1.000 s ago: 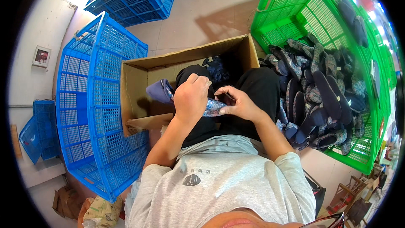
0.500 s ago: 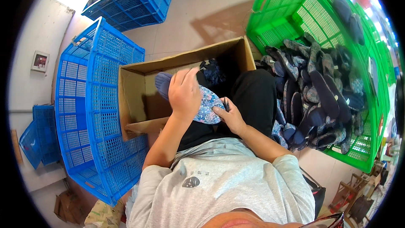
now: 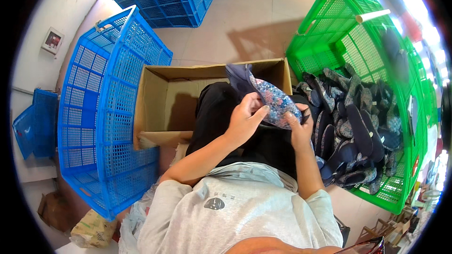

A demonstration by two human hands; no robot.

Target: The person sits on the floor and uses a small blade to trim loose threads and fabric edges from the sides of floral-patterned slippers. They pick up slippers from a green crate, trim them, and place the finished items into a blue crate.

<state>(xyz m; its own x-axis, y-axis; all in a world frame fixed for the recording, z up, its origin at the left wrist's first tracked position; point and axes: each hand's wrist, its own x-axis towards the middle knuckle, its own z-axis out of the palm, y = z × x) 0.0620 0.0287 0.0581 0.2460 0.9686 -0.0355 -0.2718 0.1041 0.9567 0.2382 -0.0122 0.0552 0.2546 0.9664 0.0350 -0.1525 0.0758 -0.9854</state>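
Both my hands hold a cloth slipper (image 3: 275,102) with a blue-and-pink floral outside and a dark navy part at its far left end. My left hand (image 3: 247,115) pinches its near edge with thumb and fingers. At the right end, my right hand (image 3: 301,124) grips it, thumb on top of the floral cloth. Something small and dark shows by the right fingers, too hidden to name. The slipper is tilted above my lap, in front of an open cardboard box (image 3: 153,101). To the right, many similar dark and floral slippers (image 3: 358,127) are heaped in a green plastic crate (image 3: 400,193).
A tall blue plastic crate (image 3: 106,113) stands close on my left. Another blue crate (image 3: 181,4), with dark items in it, is farther ahead on the tiled floor (image 3: 259,0). A whitish tube (image 3: 372,16) sticks out from the green crate's rim. A yellowish bag (image 3: 94,228) lies at lower left.
Both hands have moved right with the slipper, which is now more tilted. My left hand has gone from lying over its top to pinching its near edge. The view has shifted slightly.
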